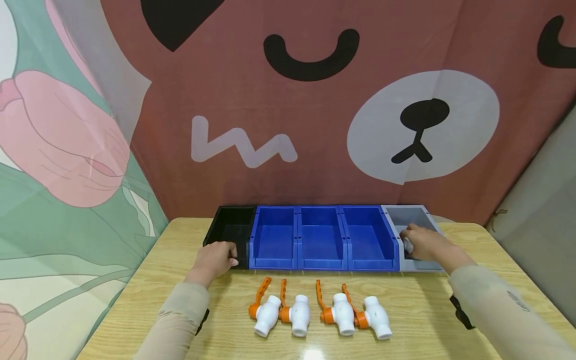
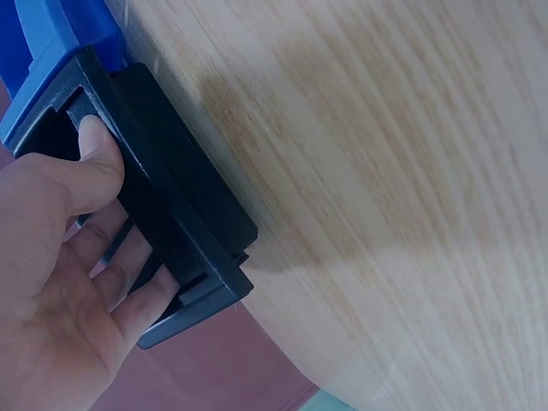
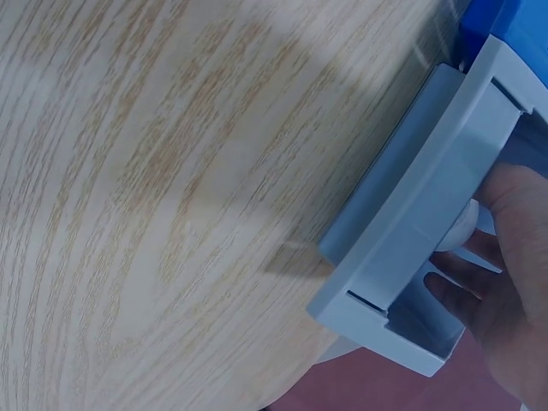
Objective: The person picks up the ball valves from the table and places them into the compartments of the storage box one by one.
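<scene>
My left hand (image 1: pixel 215 258) is at the front of the black bin (image 1: pixel 231 226). In the left wrist view its fingers (image 2: pixel 141 300) reach behind the bin's front wall and the thumb lies by the rim; the fingertips are hidden, so a grip cannot be made out. My right hand (image 1: pixel 425 243) reaches into the grey bin (image 1: pixel 407 215) at the other end of the row. It holds a white rounded piece (image 3: pixel 462 227), mostly covered by the fingers and the bin wall. Before the bins lie several white ball valves (image 1: pixel 300 316) with orange handles (image 1: pixel 283 292).
Three blue bins (image 1: pixel 275 240) stand side by side between the black and grey ones. All sit near the back of a wood-grain table (image 1: pixel 243 345). Behind it hangs a printed cloth (image 1: pixel 315 130) with a bear's face.
</scene>
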`<state>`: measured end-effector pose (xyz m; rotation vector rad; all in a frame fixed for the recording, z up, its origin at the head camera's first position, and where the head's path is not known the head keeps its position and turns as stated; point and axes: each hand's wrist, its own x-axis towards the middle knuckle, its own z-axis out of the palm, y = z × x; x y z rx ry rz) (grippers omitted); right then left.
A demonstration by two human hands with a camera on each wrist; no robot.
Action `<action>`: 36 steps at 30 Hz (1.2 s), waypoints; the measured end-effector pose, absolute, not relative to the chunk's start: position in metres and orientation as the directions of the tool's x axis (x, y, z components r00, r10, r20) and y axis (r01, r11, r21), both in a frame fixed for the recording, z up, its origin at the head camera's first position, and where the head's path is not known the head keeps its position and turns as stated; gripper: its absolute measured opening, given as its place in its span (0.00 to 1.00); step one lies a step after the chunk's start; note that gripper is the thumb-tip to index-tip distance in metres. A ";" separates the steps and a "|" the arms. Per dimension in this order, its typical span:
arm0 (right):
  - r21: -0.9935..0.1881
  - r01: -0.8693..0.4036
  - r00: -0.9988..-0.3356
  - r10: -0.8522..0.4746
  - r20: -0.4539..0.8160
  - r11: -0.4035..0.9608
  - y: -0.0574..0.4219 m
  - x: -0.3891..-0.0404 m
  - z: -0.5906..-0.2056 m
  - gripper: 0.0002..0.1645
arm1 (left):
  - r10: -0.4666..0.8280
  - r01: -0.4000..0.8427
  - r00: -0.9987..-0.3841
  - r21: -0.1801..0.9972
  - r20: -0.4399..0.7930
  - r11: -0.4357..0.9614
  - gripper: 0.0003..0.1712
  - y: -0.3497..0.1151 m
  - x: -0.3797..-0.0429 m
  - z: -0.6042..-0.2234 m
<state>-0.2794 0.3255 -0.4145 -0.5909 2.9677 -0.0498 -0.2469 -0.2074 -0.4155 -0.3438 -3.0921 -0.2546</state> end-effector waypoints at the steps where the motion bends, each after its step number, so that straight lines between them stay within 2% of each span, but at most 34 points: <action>1: -0.058 -0.376 -0.919 -0.380 -0.107 0.925 0.325 -0.279 -0.415 0.21 | 0.216 0.219 -0.976 0.159 0.038 0.963 0.10 -0.207 -0.247 -0.416; 13: -0.118 -0.300 -0.937 -0.315 -0.148 0.947 0.323 -0.271 -0.402 0.20 | 0.213 0.217 -0.976 0.167 0.044 0.962 0.10 -0.207 -0.246 -0.415; 25: -0.139 -0.389 -0.918 -0.396 -0.029 0.911 0.327 -0.256 -0.395 0.15 | 0.210 0.214 -0.977 0.170 0.044 0.962 0.10 -0.207 -0.249 -0.418; 29: -0.096 -0.418 -0.908 -0.413 0.068 0.903 0.327 -0.245 -0.395 0.12 | 0.216 0.222 -0.975 0.163 0.053 0.961 0.11 -0.207 -0.250 -0.419; 36: -0.048 -0.403 -0.905 -0.390 0.168 0.914 0.325 -0.223 -0.394 0.14 | 0.219 0.223 -0.975 0.151 0.042 0.963 0.10 -0.207 -0.249 -0.418</action>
